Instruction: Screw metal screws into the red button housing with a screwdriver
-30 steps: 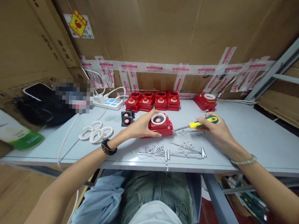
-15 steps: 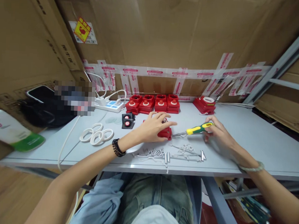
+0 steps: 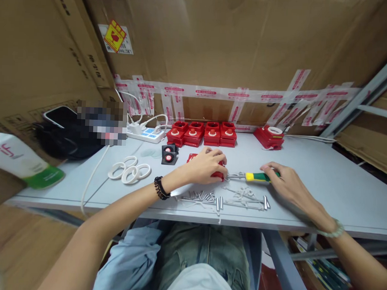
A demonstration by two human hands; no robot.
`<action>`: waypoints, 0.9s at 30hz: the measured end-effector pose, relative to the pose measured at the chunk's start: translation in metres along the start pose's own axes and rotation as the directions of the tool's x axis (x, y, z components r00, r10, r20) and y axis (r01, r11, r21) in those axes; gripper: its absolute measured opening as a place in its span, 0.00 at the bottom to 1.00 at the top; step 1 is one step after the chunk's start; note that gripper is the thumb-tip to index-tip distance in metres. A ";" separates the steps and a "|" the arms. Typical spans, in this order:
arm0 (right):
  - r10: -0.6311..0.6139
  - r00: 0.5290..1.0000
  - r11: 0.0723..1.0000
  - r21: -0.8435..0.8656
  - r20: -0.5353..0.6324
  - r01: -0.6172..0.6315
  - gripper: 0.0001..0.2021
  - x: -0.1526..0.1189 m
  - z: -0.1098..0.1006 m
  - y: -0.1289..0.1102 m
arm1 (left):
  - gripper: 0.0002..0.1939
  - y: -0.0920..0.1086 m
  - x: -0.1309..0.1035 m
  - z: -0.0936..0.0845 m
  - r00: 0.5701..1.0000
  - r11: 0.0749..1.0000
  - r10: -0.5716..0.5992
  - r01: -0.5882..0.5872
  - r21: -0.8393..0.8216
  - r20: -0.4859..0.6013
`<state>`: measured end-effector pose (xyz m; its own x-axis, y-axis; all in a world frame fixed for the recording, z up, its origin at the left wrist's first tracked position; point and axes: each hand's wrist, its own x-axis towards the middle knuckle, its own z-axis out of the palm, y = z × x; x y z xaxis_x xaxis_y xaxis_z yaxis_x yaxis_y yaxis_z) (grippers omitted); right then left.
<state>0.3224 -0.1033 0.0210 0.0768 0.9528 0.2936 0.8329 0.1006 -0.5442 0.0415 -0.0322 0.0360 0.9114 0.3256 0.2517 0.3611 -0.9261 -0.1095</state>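
Observation:
My left hand [image 3: 208, 166] is closed over a red plastic housing [image 3: 218, 175] on the table, its fingers curled round the far side. Much of that part is hidden beneath the palm. In my right hand [image 3: 284, 181] is the green and yellow handle of a screwdriver [image 3: 258, 177], lying almost level. Its metal shaft points left and reaches the housing's right side; whether the tip touches a screw I cannot tell. Just in front lie several small metal pins [image 3: 202, 196] and a tangle of thin whitish strips [image 3: 242, 192].
Red button boxes [image 3: 211, 139] stand in a row at the back, with another red box [image 3: 270, 137] further right. White rings [image 3: 130, 174], black square pieces [image 3: 169, 157] and a power strip [image 3: 147, 135] lie to the left. A white-green tube [image 3: 22, 161] is at the far left.
My right hand has changed its hold and brought the screwdriver from a slant to nearly level. My left fingers, spread before, have closed down on the red housing. The view has shifted slightly.

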 end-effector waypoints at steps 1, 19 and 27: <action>0.025 0.999 0.998 0.053 0.022 -0.026 0.10 0.000 -0.001 0.000 | 0.07 0.000 0.000 0.000 1.000 1.000 0.001 -0.001 0.002 0.001; 0.082 0.902 0.852 0.440 0.423 -0.284 0.19 0.012 -0.013 0.002 | 0.08 -0.002 0.001 0.001 1.000 1.000 -0.010 0.010 -0.001 0.022; 0.135 0.973 0.945 0.271 0.189 -0.184 0.21 0.019 -0.001 0.005 | 0.08 -0.002 0.001 0.001 1.000 1.000 -0.008 0.008 -0.004 0.027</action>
<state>0.3286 -0.0852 0.0251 0.0836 0.9945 0.0635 0.6239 -0.0026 -0.7815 0.0424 -0.0301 0.0351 0.9134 0.3381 0.2269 0.3678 -0.9241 -0.1036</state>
